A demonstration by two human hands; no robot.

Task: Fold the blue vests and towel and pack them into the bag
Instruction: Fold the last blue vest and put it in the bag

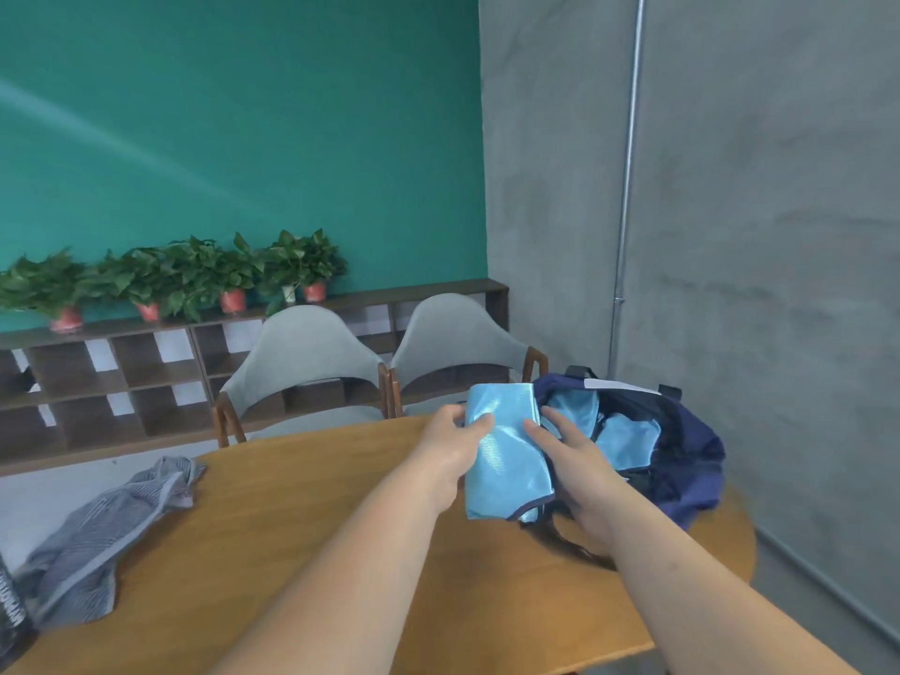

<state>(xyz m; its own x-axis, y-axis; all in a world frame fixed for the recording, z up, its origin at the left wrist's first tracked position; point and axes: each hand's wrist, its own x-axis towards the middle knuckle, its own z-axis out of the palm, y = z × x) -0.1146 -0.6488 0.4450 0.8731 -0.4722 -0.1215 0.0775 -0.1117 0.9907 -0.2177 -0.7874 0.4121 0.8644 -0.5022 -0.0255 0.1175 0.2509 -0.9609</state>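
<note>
The left hand and right hand are gripping a folded shiny light blue vest beside the open dark blue cloth bag

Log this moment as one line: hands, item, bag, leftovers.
left hand grips folded blue vest | right hand holds its other edge | bag open, packed vests inside | grey striped towel unfolded on table
</note>
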